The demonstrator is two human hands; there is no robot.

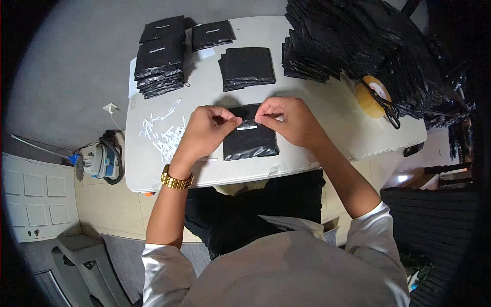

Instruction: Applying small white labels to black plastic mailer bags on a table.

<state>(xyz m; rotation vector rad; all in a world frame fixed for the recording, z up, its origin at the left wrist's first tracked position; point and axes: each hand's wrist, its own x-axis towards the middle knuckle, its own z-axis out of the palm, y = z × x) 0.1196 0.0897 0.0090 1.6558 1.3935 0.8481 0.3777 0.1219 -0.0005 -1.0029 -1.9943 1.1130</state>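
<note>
A black plastic package (250,144) lies flat near the table's front edge, with a small white label (246,128) across it. My left hand (208,128), a gold watch at its wrist, pinches at the package's upper part, just above the label. My right hand (287,122) pinches there too, a short way to the right. A narrow strip of something glossy shows between the fingertips; I cannot make out what it is. Loose white paper strips (166,140) are scattered left of my left hand.
The white table (194,171) holds stacked black packages (158,64) at the back left, more (248,64) at the back middle and a large pile (358,30) at the right. A tape roll (368,105) and scissors (393,112) lie beside that pile. A vacuum-like appliance (96,161) stands left.
</note>
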